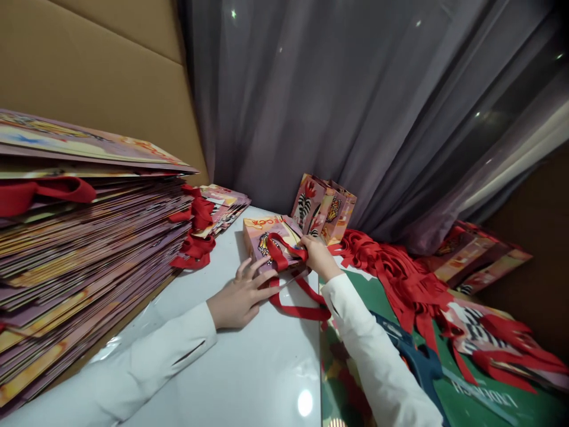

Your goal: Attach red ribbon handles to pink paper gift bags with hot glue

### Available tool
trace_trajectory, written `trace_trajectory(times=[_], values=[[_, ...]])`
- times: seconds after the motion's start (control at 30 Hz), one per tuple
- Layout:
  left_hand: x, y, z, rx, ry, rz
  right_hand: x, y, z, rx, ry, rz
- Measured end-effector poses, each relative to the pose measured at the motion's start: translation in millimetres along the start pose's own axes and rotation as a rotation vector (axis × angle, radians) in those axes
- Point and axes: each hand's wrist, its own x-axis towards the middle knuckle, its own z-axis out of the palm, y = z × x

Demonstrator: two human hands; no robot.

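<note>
The small boxy paper bag [253, 232] has a peach-yellow and mauve ground, red lettering and an orange-and-black butterfly; the flat fabric ribbon [297, 311] looped on it is plain red. The upright printed paper bags [304, 204] show black-and-white zebra stripes beneath a red flower. Edges in the tall stack of flat printed paper [102, 255] alternate mauve, yellow and orange. The long cloth sleeves [173, 344] are white, the draped curtain [284, 107] grey.

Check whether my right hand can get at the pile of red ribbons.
Probably yes: the pile of red ribbons lies just right of your right hand, with nothing visible between them, though that hand is at the paper gift bag.
</note>
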Motion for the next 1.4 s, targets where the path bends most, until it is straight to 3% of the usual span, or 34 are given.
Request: trace_trajectory(times=[0.1,0.23,0.33,0.43,0.57,0.67,0.73,0.83,1.07,1.27,1.4], values=[[0,-1,0.0,-0.059,-0.027,-0.023,-11,-7,2,-0.023,0.027,-0.004],[0,2,1.4,-0.08,-0.027,-0.047,-63,-34,9,-0.242,0.308,0.259],[0,3,1.0,-0.084,-0.034,-0.056,-105,-57,22,-0.087,0.181,0.239],[1,3,-0.4,-0.094,-0.051,-0.067,-125,-70,37,0.123,0.02,0.158],[2,4,-2.3,-0.094,-0.056,-0.08,-120,-71,46,0.147,-0.042,0.214],[2,6,-3.4,-0.092,-0.057,-0.087,-113,-70,45,0.345,-0.106,0.274],[2,6,-3.7,-0.094,-0.059,-0.09,-112,-71,45,0.391,-0.076,0.273],[2,5,-3.0,-0.096,-0.058,-0.086,-112,-74,49,0.279,-0.028,0.246],[2,4,-0.3,-0.092,-0.062,-0.087,-106,-58,54,0.483,-0.173,0.359],[3,3,-1.0,-0.078,-0.058,-0.102,-111,-62,43,0.214,-0.146,0.194],[2,2,-1.6,-0.074,-0.047,-0.102,-113,-70,40,0.035,-0.193,0.106]])
